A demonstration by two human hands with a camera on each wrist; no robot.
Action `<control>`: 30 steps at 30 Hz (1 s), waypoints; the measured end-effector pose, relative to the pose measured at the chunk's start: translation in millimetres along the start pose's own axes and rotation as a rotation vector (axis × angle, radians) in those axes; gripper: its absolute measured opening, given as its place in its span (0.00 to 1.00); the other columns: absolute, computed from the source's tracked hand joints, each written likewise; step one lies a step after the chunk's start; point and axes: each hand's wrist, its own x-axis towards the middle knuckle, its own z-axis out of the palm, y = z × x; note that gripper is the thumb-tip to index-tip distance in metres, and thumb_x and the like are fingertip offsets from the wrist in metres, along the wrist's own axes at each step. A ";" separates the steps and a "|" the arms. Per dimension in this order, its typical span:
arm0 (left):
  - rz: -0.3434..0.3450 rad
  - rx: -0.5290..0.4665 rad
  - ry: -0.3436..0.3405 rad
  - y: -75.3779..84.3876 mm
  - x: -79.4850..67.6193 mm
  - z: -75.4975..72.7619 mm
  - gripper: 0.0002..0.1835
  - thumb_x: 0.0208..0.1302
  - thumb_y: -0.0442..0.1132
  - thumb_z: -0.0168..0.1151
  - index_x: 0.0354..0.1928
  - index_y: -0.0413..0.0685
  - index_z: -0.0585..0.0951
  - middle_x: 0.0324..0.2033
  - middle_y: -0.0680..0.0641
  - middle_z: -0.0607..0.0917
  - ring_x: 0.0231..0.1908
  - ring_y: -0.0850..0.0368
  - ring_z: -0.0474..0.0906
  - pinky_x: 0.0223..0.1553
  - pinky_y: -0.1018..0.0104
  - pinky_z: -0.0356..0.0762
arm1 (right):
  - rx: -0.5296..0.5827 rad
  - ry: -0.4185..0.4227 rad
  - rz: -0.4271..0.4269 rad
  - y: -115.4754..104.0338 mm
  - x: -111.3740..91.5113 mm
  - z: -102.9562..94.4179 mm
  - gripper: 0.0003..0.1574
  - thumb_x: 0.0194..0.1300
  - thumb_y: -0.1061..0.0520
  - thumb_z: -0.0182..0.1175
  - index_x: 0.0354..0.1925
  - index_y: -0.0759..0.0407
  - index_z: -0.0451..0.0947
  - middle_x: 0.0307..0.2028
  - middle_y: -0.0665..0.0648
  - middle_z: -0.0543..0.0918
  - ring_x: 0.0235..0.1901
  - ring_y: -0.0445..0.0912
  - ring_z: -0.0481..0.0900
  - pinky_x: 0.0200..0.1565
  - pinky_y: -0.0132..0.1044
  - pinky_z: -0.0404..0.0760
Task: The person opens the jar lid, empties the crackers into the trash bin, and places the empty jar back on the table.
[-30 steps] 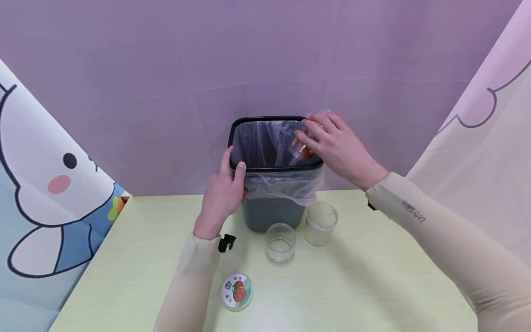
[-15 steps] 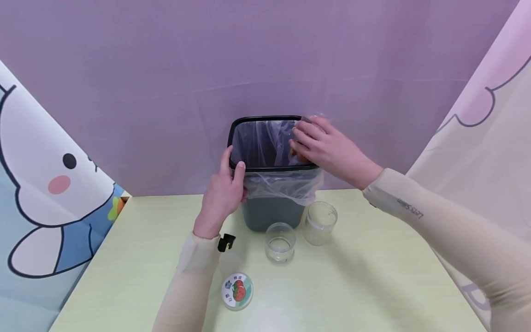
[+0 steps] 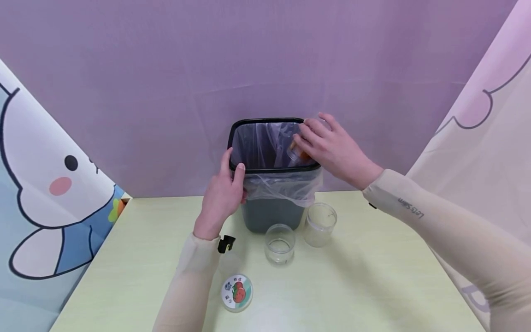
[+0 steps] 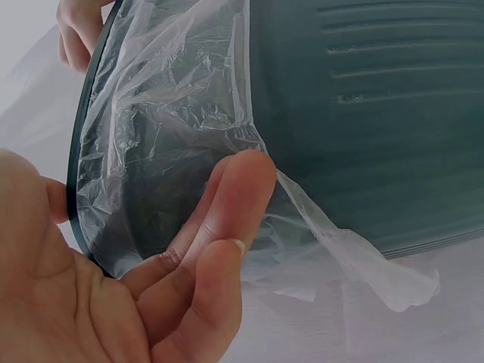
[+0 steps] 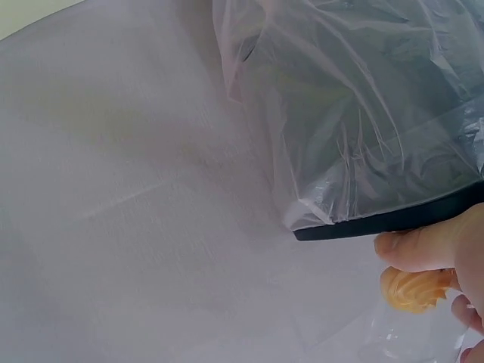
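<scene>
My left hand (image 3: 221, 193) grips the near left corner of a grey trash bin (image 3: 271, 216) with a black rim. In the left wrist view its thumb side is at the rim and the curled fingers lie against the clear bin liner (image 4: 174, 91). Over the bin's right side, my right hand (image 3: 336, 152) holds a clear plastic jar (image 3: 294, 153), tilted with its mouth toward the bin. Orange-brown contents show in it, partly hidden by the fingers. In the right wrist view, a ridged, swirled orange piece (image 5: 412, 289) shows beside the thumb, just past the bin's rim.
Two clear plastic jars, a nearer one (image 3: 280, 244) and a taller one (image 3: 320, 224), stand in front of the bin. A round lid with a tomato-like picture (image 3: 237, 292) lies near the left forearm. A purple cloth (image 3: 174, 92) hangs behind the table (image 3: 373, 276).
My right hand dips slightly left over the bin with the jar, then shifts back a little, so the jar's mouth shows again. The left hand stays on the rim.
</scene>
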 end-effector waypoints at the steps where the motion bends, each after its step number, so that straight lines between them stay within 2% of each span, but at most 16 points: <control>1: 0.000 0.000 0.000 -0.1 0.1 0.1 0.35 0.74 0.67 0.30 0.79 0.69 0.45 0.15 0.53 0.83 0.18 0.58 0.80 0.31 0.54 0.74 | 0.004 0.004 0.006 0.7 0.0 -0.1 0.28 0.58 0.74 0.63 0.57 0.60 0.79 0.55 0.65 0.76 0.57 0.59 0.69 0.64 0.56 0.62; 4: 0.001 -0.001 -0.002 -0.5 0.3 0.0 0.35 0.75 0.67 0.30 0.79 0.68 0.45 0.15 0.53 0.83 0.18 0.58 0.80 0.31 0.54 0.74 | 0.004 0.009 0.011 2.5 0.0 -0.7 0.29 0.57 0.74 0.64 0.57 0.60 0.79 0.54 0.64 0.76 0.57 0.58 0.69 0.64 0.56 0.62; 12: -0.009 -0.005 -0.004 -1.8 0.4 -0.3 0.35 0.74 0.67 0.30 0.79 0.69 0.44 0.16 0.54 0.83 0.18 0.58 0.80 0.29 0.54 0.73 | 0.006 -0.037 -0.001 8.5 -0.1 -4.2 0.37 0.55 0.74 0.67 0.63 0.55 0.77 0.62 0.64 0.72 0.64 0.58 0.65 0.68 0.58 0.55; 20: -0.011 -0.001 0.001 -2.4 1.2 -0.2 0.36 0.74 0.68 0.29 0.79 0.70 0.45 0.16 0.54 0.83 0.18 0.59 0.80 0.28 0.54 0.73 | 0.077 -0.016 0.033 10.5 -3.2 -2.2 0.38 0.55 0.75 0.65 0.64 0.57 0.75 0.61 0.66 0.72 0.63 0.59 0.65 0.66 0.57 0.60; 26: -0.004 -0.005 0.002 -2.2 1.1 0.3 0.35 0.75 0.67 0.31 0.79 0.69 0.45 0.15 0.53 0.83 0.17 0.58 0.80 0.31 0.54 0.74 | 0.184 0.040 0.135 11.7 -5.9 4.8 0.31 0.61 0.71 0.64 0.62 0.62 0.75 0.56 0.65 0.77 0.57 0.61 0.70 0.57 0.58 0.69; 30: 0.000 -0.007 0.001 -1.9 1.0 0.6 0.36 0.74 0.68 0.29 0.79 0.69 0.45 0.15 0.53 0.83 0.17 0.58 0.80 0.31 0.54 0.74 | 0.237 0.046 0.231 16.0 -10.4 7.4 0.31 0.57 0.65 0.67 0.60 0.63 0.75 0.53 0.65 0.79 0.52 0.63 0.73 0.50 0.59 0.75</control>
